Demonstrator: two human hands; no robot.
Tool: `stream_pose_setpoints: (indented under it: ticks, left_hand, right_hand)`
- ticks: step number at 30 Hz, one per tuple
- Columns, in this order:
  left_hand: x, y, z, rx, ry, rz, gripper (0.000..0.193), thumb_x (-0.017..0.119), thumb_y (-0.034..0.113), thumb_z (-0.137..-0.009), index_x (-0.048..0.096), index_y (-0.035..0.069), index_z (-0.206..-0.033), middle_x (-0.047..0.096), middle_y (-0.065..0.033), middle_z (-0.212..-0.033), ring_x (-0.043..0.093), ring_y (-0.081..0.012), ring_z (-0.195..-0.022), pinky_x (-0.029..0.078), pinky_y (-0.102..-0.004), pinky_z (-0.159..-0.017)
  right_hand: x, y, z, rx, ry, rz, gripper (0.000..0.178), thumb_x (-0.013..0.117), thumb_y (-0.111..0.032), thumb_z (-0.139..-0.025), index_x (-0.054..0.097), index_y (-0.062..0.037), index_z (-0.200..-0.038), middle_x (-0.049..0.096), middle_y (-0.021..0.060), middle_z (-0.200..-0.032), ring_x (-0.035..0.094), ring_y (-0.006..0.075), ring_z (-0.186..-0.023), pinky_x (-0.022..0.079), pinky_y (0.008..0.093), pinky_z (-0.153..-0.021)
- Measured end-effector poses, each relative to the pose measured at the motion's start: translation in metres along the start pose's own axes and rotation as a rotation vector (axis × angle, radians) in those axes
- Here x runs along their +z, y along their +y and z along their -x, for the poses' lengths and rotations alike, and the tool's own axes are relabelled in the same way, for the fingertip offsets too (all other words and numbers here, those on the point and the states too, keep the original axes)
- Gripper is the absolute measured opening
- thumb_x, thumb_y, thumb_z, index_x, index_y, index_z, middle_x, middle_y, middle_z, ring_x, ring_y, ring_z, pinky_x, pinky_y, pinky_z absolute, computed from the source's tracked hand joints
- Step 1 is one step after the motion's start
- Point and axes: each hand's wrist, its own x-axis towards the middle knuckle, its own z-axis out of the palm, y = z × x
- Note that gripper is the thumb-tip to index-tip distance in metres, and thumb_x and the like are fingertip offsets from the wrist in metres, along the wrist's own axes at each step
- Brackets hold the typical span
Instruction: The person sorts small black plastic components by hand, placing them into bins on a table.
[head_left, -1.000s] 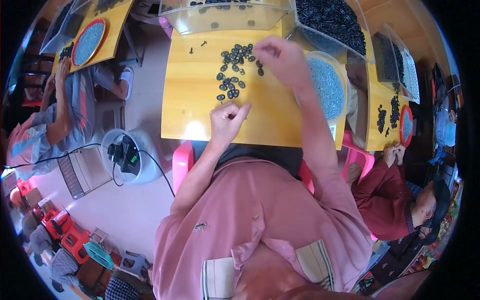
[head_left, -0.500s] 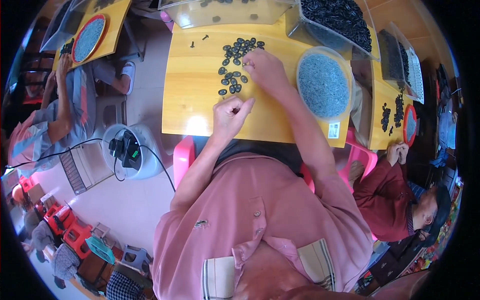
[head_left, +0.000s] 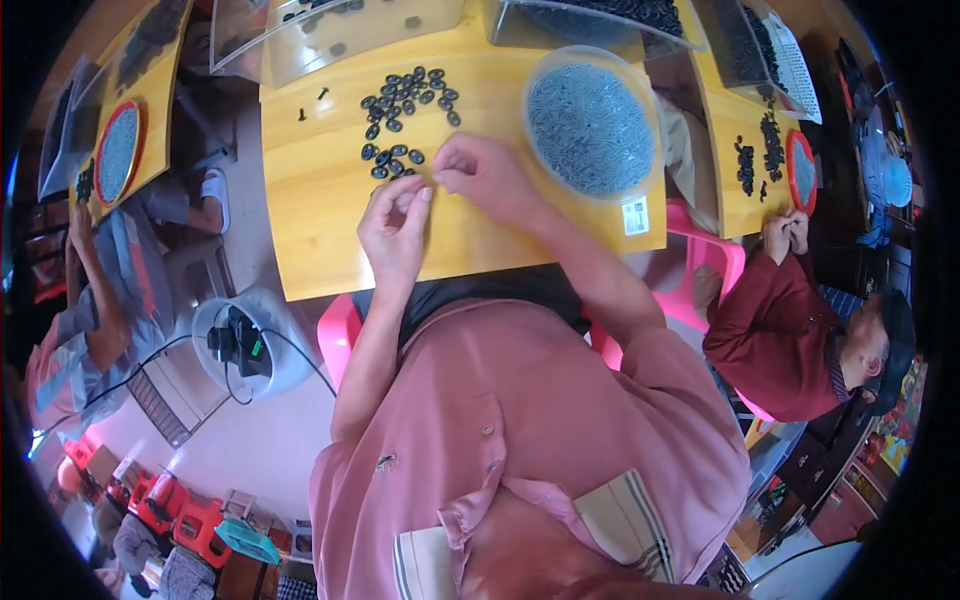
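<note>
Over the near part of the yellow table (head_left: 330, 240), my left hand (head_left: 393, 232) is closed, thumb and fingertips pinched together. My right hand (head_left: 488, 178) is pinched too, its fingertips almost meeting those of the left. Whatever lies in either pinch is too small to make out. Just beyond the hands, many black oval pieces (head_left: 410, 95) with small holes lie loose in a cluster. A few nearer oval pieces (head_left: 398, 151) are close to my left fingertips, partly hidden by them. Right of my right hand, small grey metal pins or screws (head_left: 590, 128) fill a round clear tub (head_left: 655, 150).
Two small dark screw-like pieces (head_left: 302, 115) lie at the table's left. Clear bins (head_left: 350, 45) with black parts line the far edge. A co-worker in dark red (head_left: 775, 345) sits at the right, another person (head_left: 95, 330) at the left. A white bucket (head_left: 285, 350) stands on the floor.
My right hand has come back from the oval pieces toward my left hand. Both pinches now nearly meet, the left with its fingers raised more. The whole view has shifted.
</note>
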Motion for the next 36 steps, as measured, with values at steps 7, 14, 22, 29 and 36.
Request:
stream_pose_setpoints:
  ticks: [7, 14, 22, 29, 36]
  left_hand:
    - [-0.008, 0.002, -0.003, 0.045, 0.203, 0.267, 0.028, 0.049, 0.016, -0.101, 0.056, 0.000, -0.080, 0.060, -0.0079, -0.074, 0.056, -0.0137, -0.068, 0.044, -0.0251, -0.064]
    - [-0.011, 0.001, -0.003, 0.080, 0.256, 0.360, 0.036, 0.045, 0.026, -0.103, 0.055, 0.001, -0.079, 0.059, -0.0084, -0.074, 0.053, -0.0134, -0.064, 0.043, -0.0256, -0.061]
    - [-0.010, 0.000, -0.003, 0.071, 0.218, 0.381, 0.025, 0.050, 0.018, -0.101, 0.056, 0.000, -0.083, 0.059, -0.0077, -0.078, 0.054, -0.0128, -0.067, 0.044, -0.0254, -0.063]
    - [-0.006, -0.009, -0.002, 0.084, 0.110, 0.024, 0.005, 0.059, 0.004, -0.093, 0.060, -0.001, -0.092, 0.058, -0.0041, -0.093, 0.056, -0.0096, -0.080, 0.046, -0.0224, -0.073]
    - [0.001, -0.003, -0.002, 0.118, 0.018, -0.205, 0.005, 0.063, 0.002, -0.090, 0.062, -0.002, -0.093, 0.059, -0.0056, -0.094, 0.055, -0.0107, -0.082, 0.045, -0.0226, -0.074]
  right_hand:
    - [-0.011, -0.011, 0.018, -0.062, 0.139, 0.499, 0.012, 0.063, -0.010, -0.083, 0.065, -0.0015, -0.090, 0.065, 0.0128, -0.079, 0.063, 0.0240, -0.071, 0.049, 0.0348, -0.065]
    - [0.015, 0.004, 0.019, -0.276, 0.069, 0.685, 0.012, 0.065, -0.015, -0.081, 0.066, -0.0053, -0.087, 0.063, 0.0097, -0.083, 0.064, 0.0294, -0.076, 0.050, 0.0397, -0.068]
    - [0.035, 0.002, 0.012, -0.457, 0.072, 0.905, 0.012, 0.070, -0.011, -0.075, 0.065, -0.0079, -0.085, 0.057, 0.0087, -0.077, 0.061, 0.0291, -0.068, 0.049, 0.0404, -0.061]
    - [0.025, 0.005, 0.017, -0.373, 0.053, 0.778, 0.009, 0.067, -0.009, -0.077, 0.059, -0.0064, -0.081, 0.054, 0.0095, -0.076, 0.060, 0.0298, -0.068, 0.049, 0.0400, -0.061]
    - [0.019, 0.020, 0.020, -0.633, 0.091, 0.832, 0.012, 0.066, -0.008, -0.076, 0.055, -0.0036, -0.080, 0.052, 0.0093, -0.077, 0.057, 0.0276, -0.070, 0.048, 0.0400, -0.061]
